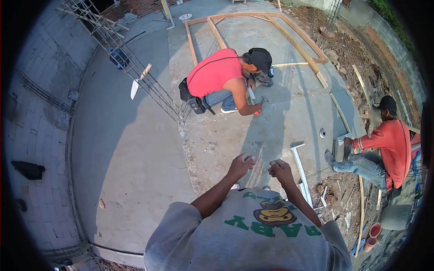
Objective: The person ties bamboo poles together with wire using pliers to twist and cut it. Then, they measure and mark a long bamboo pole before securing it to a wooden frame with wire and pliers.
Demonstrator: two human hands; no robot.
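Note:
My left hand [242,165] is raised in front of my chest over the concrete floor [144,167], its fingers curled and a little blurred at the tips. Close by on the right, my right hand [280,170] is closed too, with thumb and fingers drawn together. A gap separates the hands, and whatever may be pinched in them is too small to make out. Nearest to my right hand, a long pale metal profile [302,174] lies on the floor.
Ahead, a crouching person in a red shirt [216,74] works with a hammer [262,102]. Behind lies a wooden frame [212,31]. A second person [384,140] sits at right near wooden strips [340,113]. A rebar column [135,67] leans at left.

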